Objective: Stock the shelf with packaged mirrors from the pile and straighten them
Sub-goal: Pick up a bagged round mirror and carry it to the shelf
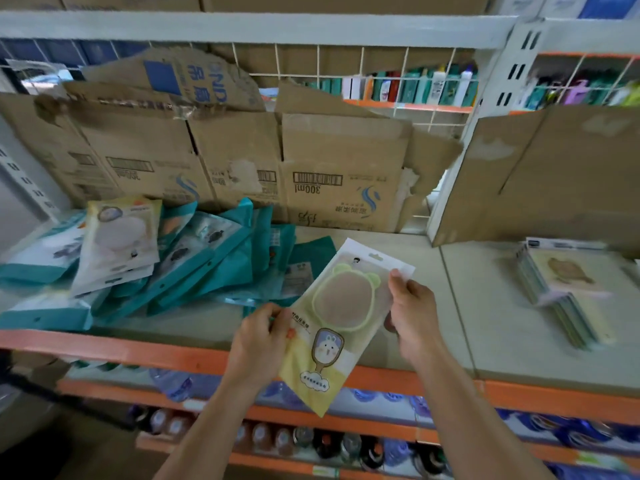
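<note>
1. While tilted at frame centre, packaged mirror (341,317) hangs over shelf (485,323) front edge.
2. My left grip (261,336) pinches its left edge, my right grip (412,313) its upper right edge.
3. On shelf, pile (156,265) lies frame left, stack (561,296) frame right.

Flattened cardboard boxes (242,157) stand upright; blurred bottles (301,439), perhaps drinks, below.

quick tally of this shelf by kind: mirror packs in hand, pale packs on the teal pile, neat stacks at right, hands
mirror pack in hand: 1
pale pack on the teal pile: 1
neat stack at right: 1
hands, left hand and right hand: 2
total: 5
the teal pile itself is too blurred to count
</note>
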